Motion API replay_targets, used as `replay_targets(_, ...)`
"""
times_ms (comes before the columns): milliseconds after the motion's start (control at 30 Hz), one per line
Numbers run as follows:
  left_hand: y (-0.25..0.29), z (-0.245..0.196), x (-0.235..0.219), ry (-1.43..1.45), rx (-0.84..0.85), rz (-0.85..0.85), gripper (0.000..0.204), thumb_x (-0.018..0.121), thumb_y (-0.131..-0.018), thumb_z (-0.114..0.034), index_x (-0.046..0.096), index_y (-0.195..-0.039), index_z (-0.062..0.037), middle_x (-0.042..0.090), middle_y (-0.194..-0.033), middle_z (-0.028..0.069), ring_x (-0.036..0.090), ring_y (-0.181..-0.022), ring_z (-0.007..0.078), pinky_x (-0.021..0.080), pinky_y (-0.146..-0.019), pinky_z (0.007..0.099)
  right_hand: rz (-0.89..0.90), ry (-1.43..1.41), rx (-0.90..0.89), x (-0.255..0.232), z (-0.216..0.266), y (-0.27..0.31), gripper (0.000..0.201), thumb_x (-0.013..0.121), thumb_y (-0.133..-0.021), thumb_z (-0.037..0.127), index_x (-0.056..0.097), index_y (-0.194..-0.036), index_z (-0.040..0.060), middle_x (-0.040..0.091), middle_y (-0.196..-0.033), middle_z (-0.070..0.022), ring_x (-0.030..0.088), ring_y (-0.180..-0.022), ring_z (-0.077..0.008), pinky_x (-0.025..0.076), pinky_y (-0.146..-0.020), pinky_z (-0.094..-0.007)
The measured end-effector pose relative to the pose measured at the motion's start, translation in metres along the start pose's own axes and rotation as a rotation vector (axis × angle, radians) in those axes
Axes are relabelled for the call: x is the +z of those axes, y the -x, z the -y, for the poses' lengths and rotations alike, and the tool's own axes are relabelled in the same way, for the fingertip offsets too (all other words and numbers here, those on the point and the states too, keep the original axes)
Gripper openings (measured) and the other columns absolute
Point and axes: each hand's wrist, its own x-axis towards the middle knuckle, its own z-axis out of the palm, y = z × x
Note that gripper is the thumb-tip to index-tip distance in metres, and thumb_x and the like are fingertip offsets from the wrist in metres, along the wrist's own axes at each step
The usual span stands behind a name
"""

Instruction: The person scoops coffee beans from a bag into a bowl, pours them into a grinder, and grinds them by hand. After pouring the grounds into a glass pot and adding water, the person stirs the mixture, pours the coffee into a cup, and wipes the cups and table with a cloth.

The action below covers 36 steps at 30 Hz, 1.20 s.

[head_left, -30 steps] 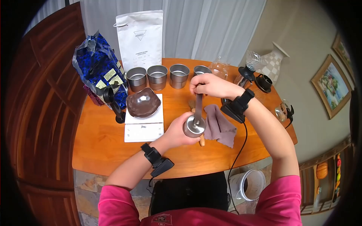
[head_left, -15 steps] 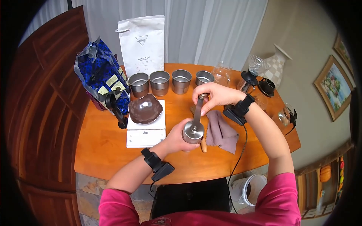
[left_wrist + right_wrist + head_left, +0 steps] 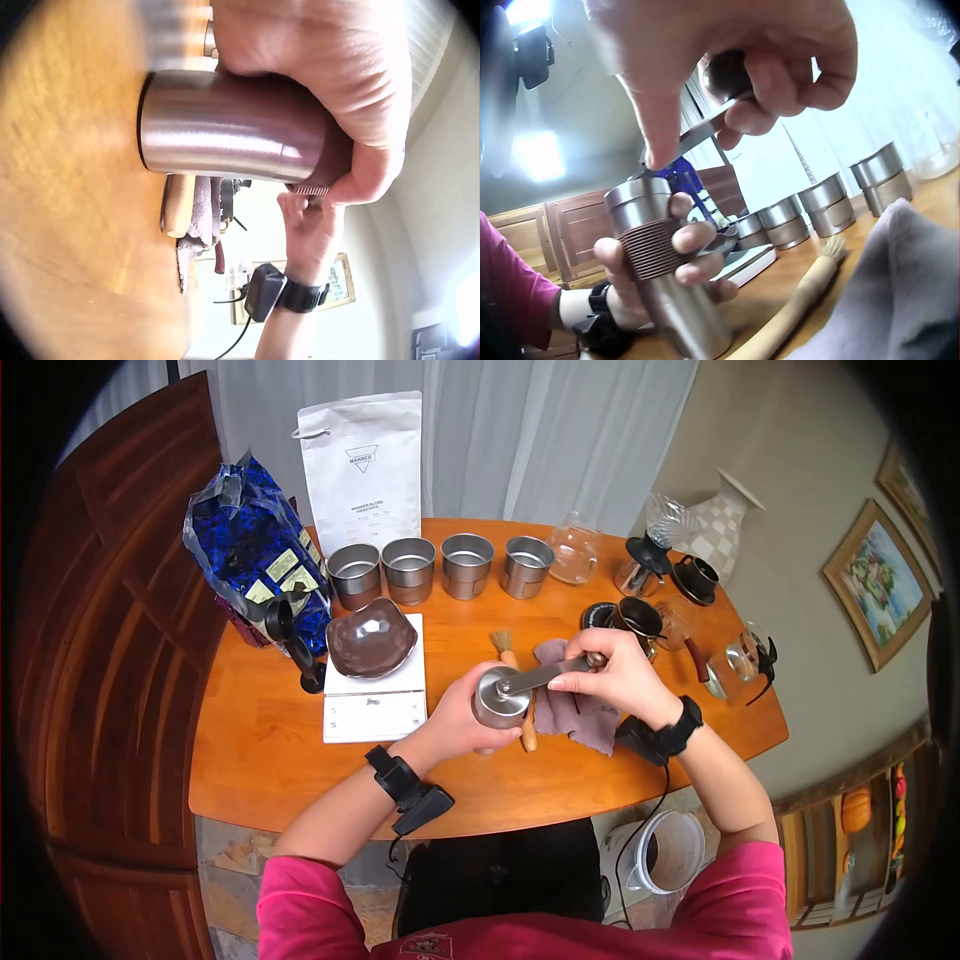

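Upright in my left hand (image 3: 455,712) is a steel hand coffee grinder (image 3: 503,700), its base close over the wooden table. In the right wrist view, the fingers wrap its ribbed brown band (image 3: 649,249). My right hand (image 3: 632,678) holds the dark round knob (image 3: 727,73) of the crank (image 3: 543,676), which points right from the grinder's lid. Its thumb lies along the crank arm. Just beside the grinder a wooden-handled brush (image 3: 503,643) lies on the table, next to a crumpled mauve cloth (image 3: 575,722), partly covered by the right hand.
Left of the hands, a brown dish (image 3: 370,638) sits on a white scale (image 3: 375,720). Several steel cups (image 3: 467,568) line the back, before a white bag (image 3: 362,470); a blue bag (image 3: 255,535) stands left. Glassware and a dripper (image 3: 650,553) occupy the right side.
The crank has swung from pointing away to pointing right, and my right hand has travelled right and nearer with its knob. My left hand keeps holding the grinder in nearly the same place.
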Motion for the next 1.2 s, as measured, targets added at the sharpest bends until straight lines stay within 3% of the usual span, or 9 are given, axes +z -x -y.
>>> replay_targets(200,0.003,-0.001,0.002,0.038,-0.008,-0.018,0.060,0.075,-0.065,-0.009,0.044,-0.116,-0.0042,0.057,-0.100,0.0051,0.056,-0.094,0.0120,0.045,-0.083,0.0292,-0.210,0.253,-0.025,0.021,0.018,0.042,0.030,0.075,-0.070,0.031,0.065,-0.075,0.0030,0.059,-0.062,-0.0131,0.058,-0.053,-0.0254,0.045,-0.052,-0.0309)
replay_targets(367,0.005,-0.001,0.003,-0.010,0.036,-0.062,0.061,0.075,-0.064,-0.009,0.044,-0.116,-0.0042,0.057,-0.100,0.0050,0.056,-0.094,0.0119,0.045,-0.083,0.0287,-0.296,0.453,-0.172,0.036,0.034,0.060,0.028,0.071,-0.073,0.029,0.064,-0.093,0.0095,0.061,-0.061,-0.0068,0.060,-0.054,-0.0245,0.044,-0.050,-0.0319)
replay_targets(467,0.005,-0.003,0.004,-0.040,0.054,-0.075,0.061,0.076,-0.064,-0.008,0.044,-0.116,-0.0045,0.057,-0.101,0.0050,0.055,-0.094,0.0121,0.045,-0.083,0.0286,-0.307,0.596,-0.278,0.048,0.043,0.072,0.034,0.072,-0.073,0.020,0.061,-0.101,0.0050,0.055,-0.056,-0.0087,0.055,-0.047,-0.0227,0.042,-0.045,-0.0302)
replay_targets(600,-0.001,0.010,-0.001,-0.052,0.071,-0.062,0.061,0.077,-0.063,-0.008,0.045,-0.114,-0.0054,0.057,-0.100,0.0042,0.055,-0.092,0.0116,0.045,-0.082,0.0284,-0.158,0.669,-0.306,0.071,0.073,0.082,0.044,0.068,-0.070,0.012,0.053,-0.110,0.0015,0.051,-0.055,-0.0038,0.052,-0.044,-0.0196,0.039,-0.045,-0.0309)
replay_targets(733,0.001,-0.005,0.005,-0.097,0.089,-0.091,0.058,0.077,-0.064,-0.007,0.046,-0.112,-0.0057,0.057,-0.098,0.0034,0.054,-0.092,0.0109,0.045,-0.081,0.0278,-0.107,0.890,-0.385,0.098,0.095,0.075,0.037,0.063,-0.066,0.014,0.054,-0.101,0.0051,0.047,-0.059,-0.0029,0.047,-0.044,-0.0171,0.035,-0.047,-0.0292)
replay_targets(933,0.003,-0.006,0.005,-0.026,0.085,-0.062,0.054,0.076,-0.065,-0.007,0.045,-0.110,-0.0055,0.056,-0.095,0.0034,0.055,-0.088,0.0115,0.045,-0.080,0.0275,0.001,0.867,-0.463,0.123,0.115,0.042,0.021,0.059,-0.067,0.011,0.052,-0.085,0.0057,0.046,-0.052,-0.0008,0.049,-0.044,-0.0150,0.033,-0.045,-0.0286)
replay_targets(1067,0.004,-0.012,0.011,0.125,0.043,-0.092,0.051,0.073,-0.066,-0.004,0.046,-0.109,-0.0044,0.057,-0.088,0.0041,0.056,-0.083,0.0126,0.047,-0.074,0.0276,0.116,0.796,-0.591,0.137,0.102,-0.001,0.018,0.059,-0.066,0.009,0.049,-0.077,-0.0006,0.053,-0.053,-0.0060,0.059,-0.048,-0.0209,0.045,-0.047,-0.0353)
replay_targets(1133,0.003,-0.008,0.011,0.198,0.050,-0.076,0.047,0.072,-0.068,-0.004,0.047,-0.108,-0.0042,0.058,-0.086,0.0042,0.057,-0.080,0.0127,0.047,-0.072,0.0272,0.033,0.629,-0.640,0.141,0.098,-0.026,0.015,0.059,-0.067,0.009,0.048,-0.072,-0.0004,0.056,-0.055,-0.0114,0.062,-0.052,-0.0262,0.049,-0.050,-0.0405)
replay_targets(1200,0.003,-0.010,0.012,0.202,0.015,-0.052,0.045,0.072,-0.069,-0.004,0.049,-0.107,-0.0042,0.059,-0.086,0.0045,0.058,-0.079,0.0126,0.047,-0.071,0.0273,0.106,0.757,-0.475,0.136,0.111,-0.035,0.015,0.058,-0.071,0.012,0.052,-0.077,-0.0010,0.060,-0.065,-0.0144,0.064,-0.062,-0.0284,0.050,-0.053,-0.0418)
